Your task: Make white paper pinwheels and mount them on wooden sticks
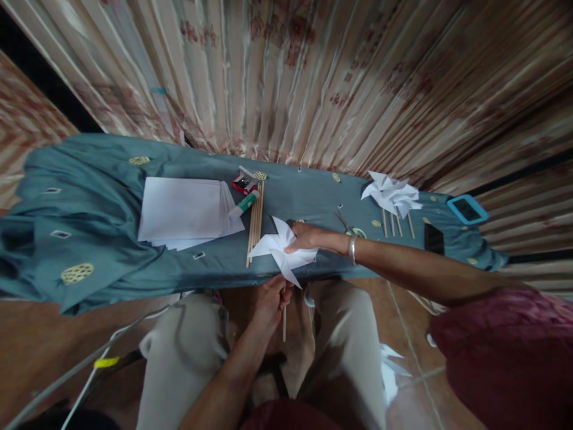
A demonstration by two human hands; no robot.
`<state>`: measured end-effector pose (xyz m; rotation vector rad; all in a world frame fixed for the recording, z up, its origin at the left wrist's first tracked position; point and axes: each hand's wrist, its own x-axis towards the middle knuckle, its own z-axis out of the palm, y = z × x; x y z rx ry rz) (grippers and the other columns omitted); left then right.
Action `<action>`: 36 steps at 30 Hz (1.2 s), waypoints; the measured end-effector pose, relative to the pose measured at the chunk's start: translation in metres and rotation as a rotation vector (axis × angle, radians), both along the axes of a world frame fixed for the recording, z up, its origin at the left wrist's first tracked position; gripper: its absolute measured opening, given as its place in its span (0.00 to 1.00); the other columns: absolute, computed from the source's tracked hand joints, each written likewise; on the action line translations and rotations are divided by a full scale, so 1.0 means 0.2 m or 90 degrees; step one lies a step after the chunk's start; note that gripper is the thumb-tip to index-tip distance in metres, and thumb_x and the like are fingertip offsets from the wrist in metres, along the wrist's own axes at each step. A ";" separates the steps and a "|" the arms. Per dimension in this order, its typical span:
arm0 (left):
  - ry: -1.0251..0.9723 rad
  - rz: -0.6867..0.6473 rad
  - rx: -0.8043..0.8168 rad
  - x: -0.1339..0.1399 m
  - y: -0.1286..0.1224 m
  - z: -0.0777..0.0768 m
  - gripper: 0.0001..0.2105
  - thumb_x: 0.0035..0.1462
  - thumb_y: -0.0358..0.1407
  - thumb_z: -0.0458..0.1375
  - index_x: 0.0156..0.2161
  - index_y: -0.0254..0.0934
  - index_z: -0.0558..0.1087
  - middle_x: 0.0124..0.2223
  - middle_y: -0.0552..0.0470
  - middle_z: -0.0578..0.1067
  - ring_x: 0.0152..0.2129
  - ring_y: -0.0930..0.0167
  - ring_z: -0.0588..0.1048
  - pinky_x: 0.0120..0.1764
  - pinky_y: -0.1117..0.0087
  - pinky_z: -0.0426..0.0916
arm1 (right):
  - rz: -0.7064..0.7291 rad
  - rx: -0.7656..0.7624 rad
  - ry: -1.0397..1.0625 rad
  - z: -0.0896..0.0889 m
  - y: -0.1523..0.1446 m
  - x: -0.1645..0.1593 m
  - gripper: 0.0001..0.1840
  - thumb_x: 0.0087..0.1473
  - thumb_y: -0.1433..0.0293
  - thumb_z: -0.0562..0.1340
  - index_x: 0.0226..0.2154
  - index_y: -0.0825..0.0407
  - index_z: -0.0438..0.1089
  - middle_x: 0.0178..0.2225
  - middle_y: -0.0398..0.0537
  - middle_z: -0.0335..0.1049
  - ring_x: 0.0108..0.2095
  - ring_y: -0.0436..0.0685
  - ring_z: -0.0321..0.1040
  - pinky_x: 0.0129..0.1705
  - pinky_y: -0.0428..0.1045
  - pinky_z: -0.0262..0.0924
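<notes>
While the left hand [271,292] is closed around a thin stick [284,325], the right hand [304,236] pinches a white paper pinwheel [280,248] near its centre, thumb on the front face. The pinwheel is at the near edge of the cloth-covered table [308,185], with the stick pointing down between the knees. Whether the two are joined cannot be determined.

In this inspector's judgement, the work centres on the hub. The stick should be gripped close beneath it, and pressure should be square and confined to the middle; squeezing the blades would risk creasing the folds.

Just left of the pinwheel lie spare sticks [256,224], close enough for a blade to catch. Beyond them are a glue stick [245,204], a small red box [244,184] and a stack of paper [179,209]. Scissors [342,220] lie just past the right forearm and warrant care. Further right are a group of pinwheels on sticks [389,192], a dark phone [434,239] and a blue-framed device [468,209].
</notes>
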<state>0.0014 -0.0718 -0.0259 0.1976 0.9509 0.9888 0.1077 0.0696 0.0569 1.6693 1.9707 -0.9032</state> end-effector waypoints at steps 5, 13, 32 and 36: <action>0.008 -0.008 0.020 0.00 -0.01 -0.02 0.12 0.37 0.41 0.64 0.18 0.34 0.69 0.16 0.58 0.64 0.12 0.82 0.56 0.18 0.75 0.44 | -0.016 -0.007 0.011 0.02 -0.02 0.00 0.13 0.48 0.67 0.69 0.37 0.57 0.77 0.36 0.50 0.79 0.35 0.56 0.75 0.33 0.43 0.63; 0.018 -0.006 0.027 0.01 0.00 -0.02 0.14 0.37 0.43 0.66 0.18 0.34 0.69 0.14 0.58 0.62 0.12 0.81 0.57 0.18 0.75 0.45 | -0.049 -0.002 0.055 -0.03 0.00 0.03 0.14 0.45 0.67 0.70 0.37 0.57 0.78 0.34 0.49 0.79 0.34 0.56 0.75 0.33 0.44 0.64; 0.095 0.005 0.129 0.00 0.03 0.14 0.19 0.36 0.48 0.68 0.18 0.35 0.69 0.11 0.60 0.61 0.10 0.81 0.54 0.18 0.76 0.45 | -0.253 -0.010 0.433 -0.02 -0.07 0.17 0.09 0.37 0.66 0.71 0.24 0.53 0.76 0.22 0.41 0.75 0.23 0.51 0.69 0.26 0.45 0.62; 0.111 -0.007 0.163 -0.02 0.10 0.19 0.20 0.36 0.50 0.69 0.19 0.34 0.71 0.11 0.60 0.62 0.11 0.82 0.55 0.18 0.77 0.47 | -0.324 -0.020 0.574 0.05 -0.07 0.20 0.12 0.34 0.67 0.73 0.26 0.54 0.77 0.24 0.42 0.77 0.22 0.49 0.68 0.27 0.44 0.62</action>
